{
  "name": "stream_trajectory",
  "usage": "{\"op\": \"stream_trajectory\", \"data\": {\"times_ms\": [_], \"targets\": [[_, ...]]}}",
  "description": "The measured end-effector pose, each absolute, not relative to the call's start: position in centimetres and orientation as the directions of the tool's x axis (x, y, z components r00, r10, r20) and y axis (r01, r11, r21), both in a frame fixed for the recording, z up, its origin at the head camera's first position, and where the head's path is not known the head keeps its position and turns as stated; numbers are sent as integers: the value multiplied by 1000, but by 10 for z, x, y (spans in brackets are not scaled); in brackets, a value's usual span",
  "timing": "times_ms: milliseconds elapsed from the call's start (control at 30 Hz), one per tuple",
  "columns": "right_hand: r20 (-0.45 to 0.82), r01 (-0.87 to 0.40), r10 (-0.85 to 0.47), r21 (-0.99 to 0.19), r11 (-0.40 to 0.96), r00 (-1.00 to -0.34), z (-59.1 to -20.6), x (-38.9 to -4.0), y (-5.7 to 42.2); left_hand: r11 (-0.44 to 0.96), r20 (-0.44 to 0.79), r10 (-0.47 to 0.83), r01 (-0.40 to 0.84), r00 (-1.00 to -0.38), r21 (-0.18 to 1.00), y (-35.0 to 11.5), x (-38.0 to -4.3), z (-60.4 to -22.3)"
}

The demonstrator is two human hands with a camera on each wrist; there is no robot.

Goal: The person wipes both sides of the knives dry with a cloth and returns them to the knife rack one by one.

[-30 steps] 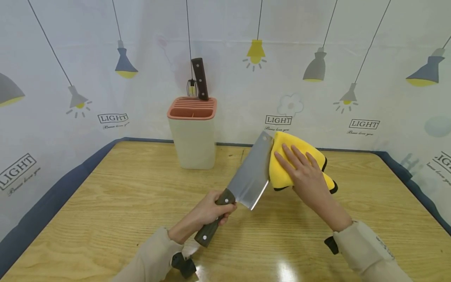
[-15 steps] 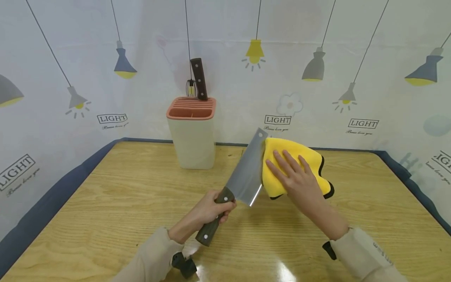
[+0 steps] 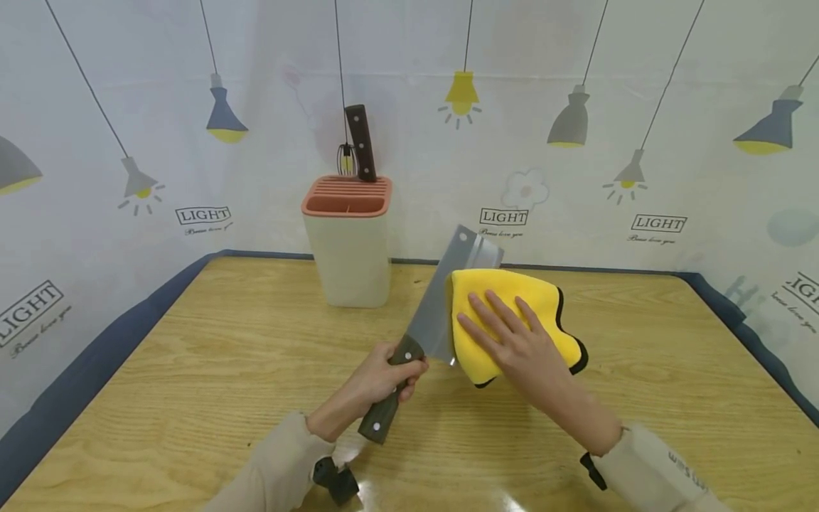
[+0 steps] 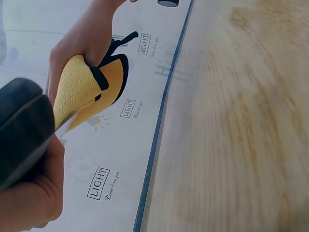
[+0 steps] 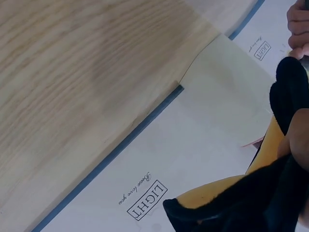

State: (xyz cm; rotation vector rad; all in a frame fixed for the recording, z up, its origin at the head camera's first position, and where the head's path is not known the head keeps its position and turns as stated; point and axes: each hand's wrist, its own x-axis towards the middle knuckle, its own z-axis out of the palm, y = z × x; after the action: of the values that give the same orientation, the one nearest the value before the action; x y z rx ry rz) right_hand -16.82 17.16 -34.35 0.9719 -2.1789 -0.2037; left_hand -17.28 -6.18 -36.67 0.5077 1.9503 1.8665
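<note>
Cloth (image 3: 545, 307) across cleaver (image 3: 436, 313), knife block (image 3: 348, 259) beyond

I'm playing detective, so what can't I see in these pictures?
Head view: the cloth hides part of the cleaver.
Head view: the block hides much of the knife.
Left wrist view: the left edge crops the left hand.
Right wrist view: the right edge crops the right hand.

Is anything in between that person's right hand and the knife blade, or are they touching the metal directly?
Yes, the yellow cloth is between the right hand's visible fingers and the blade, covering part of it. Nothing visible separates the left hand from the handle.
</note>
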Motion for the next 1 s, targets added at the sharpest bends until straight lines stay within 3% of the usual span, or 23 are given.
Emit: {"op": "stream_trajectory", "data": {"times_ms": [300,700,1000], "targets": [[563,-654,-726,383,652,-394,-347,-160,165,45,-44,486,-25,-873,999,-61,-173,-365],[512,-683,-791,447,578,-335,-348,-153,163,44,-46,455,-29,-889,999,-61,-175,-366],[449,-663,-809,478,576,-379,-344,-151,167,48,-40,460,-21,-887,999,-63,-173,-365]]}}
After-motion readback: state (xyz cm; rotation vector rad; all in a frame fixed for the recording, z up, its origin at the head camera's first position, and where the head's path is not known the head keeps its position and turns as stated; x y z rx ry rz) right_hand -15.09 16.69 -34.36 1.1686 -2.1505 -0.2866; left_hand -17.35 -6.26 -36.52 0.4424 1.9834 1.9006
